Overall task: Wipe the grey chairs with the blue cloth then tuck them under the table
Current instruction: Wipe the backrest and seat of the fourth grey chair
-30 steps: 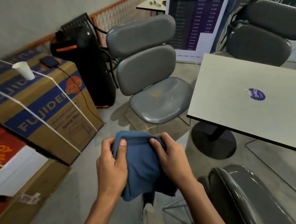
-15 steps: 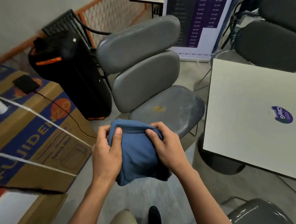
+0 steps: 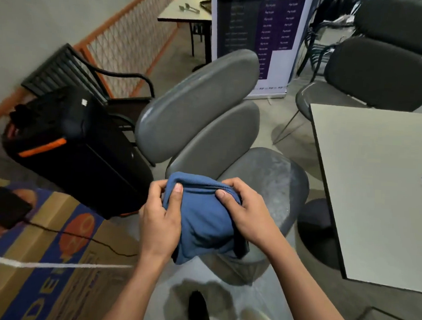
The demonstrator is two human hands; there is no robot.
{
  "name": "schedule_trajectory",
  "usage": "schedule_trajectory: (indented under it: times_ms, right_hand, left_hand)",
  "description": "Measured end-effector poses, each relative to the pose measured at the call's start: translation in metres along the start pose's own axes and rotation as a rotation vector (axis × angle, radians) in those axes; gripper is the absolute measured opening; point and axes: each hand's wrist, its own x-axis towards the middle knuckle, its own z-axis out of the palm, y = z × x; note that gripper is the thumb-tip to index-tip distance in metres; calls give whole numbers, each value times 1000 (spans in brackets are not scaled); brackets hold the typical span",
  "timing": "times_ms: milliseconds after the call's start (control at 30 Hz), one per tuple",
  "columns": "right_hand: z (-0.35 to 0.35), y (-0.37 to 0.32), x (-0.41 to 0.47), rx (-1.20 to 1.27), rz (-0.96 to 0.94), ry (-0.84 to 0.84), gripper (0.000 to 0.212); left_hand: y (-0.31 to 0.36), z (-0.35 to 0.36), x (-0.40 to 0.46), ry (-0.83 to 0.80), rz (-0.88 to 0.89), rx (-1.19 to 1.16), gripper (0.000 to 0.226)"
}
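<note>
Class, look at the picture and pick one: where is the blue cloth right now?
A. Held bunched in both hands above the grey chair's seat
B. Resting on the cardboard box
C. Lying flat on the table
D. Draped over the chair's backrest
A: the left hand and right hand both grip the bunched cloth in front of the chair, not on it.

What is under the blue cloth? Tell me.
Under the blue cloth, gripped by left hand and right hand, is the grey chair seat, dusty. The part beneath the cloth is hidden.
</note>
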Motion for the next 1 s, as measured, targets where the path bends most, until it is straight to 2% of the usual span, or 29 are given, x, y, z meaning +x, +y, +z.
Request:
schedule_trajectory:
  times_ms: [300,433,767,1000]
  right_hand:
    - [9,-9,94,-34,46,-120,6]
    - [-7,-2,130,-47,33,-194,12]
    - [-60,20,230,-56,-96,-413,6]
    - [-56,7,293,-60,-178,-481,5]
  left_hand:
    - [-10,5,90,43,-17,2,13]
    - [-8,24,109,68,-44,11,5]
    - [24,97,138,357,-136,86,5]
    - [38,104,183,470,-132,231,8]
